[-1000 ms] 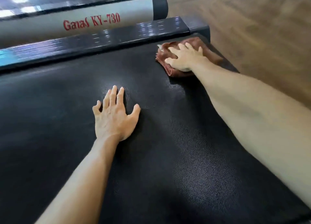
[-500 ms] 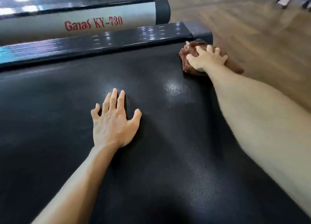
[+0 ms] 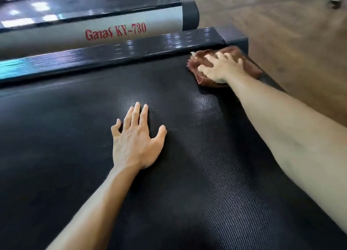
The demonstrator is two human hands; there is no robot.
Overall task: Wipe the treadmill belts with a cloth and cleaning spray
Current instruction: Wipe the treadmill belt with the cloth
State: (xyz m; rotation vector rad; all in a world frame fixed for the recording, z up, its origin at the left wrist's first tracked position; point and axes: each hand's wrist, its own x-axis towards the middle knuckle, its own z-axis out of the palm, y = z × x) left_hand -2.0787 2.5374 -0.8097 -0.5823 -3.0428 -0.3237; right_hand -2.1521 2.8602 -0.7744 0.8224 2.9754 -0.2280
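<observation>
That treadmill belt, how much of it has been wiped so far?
Hard to say exactly. A shiny damp-looking patch near the far corner suggests that stretch is done. In hand: the right hand presses a brown cloth at the belt's far right corner, while the left hand rests flat mid-belt. The near part looks dull, likely not yet wiped. No spray bottle shows.

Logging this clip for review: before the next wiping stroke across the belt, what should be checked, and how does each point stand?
1. Cloth under the right hand, flat on the belt: ok.
2. Cloth bunched or folded underneath: cannot tell.
3. Left hand flat on the belt, out of the cloth's present spot: ok.
4. Cloth at the belt's far corner beside the side rail, with belt free towards the person: ok.
5. Cleaning spray at hand: not ok, none in view.
6. Belt wet enough: cannot tell, only a sheen.
</observation>
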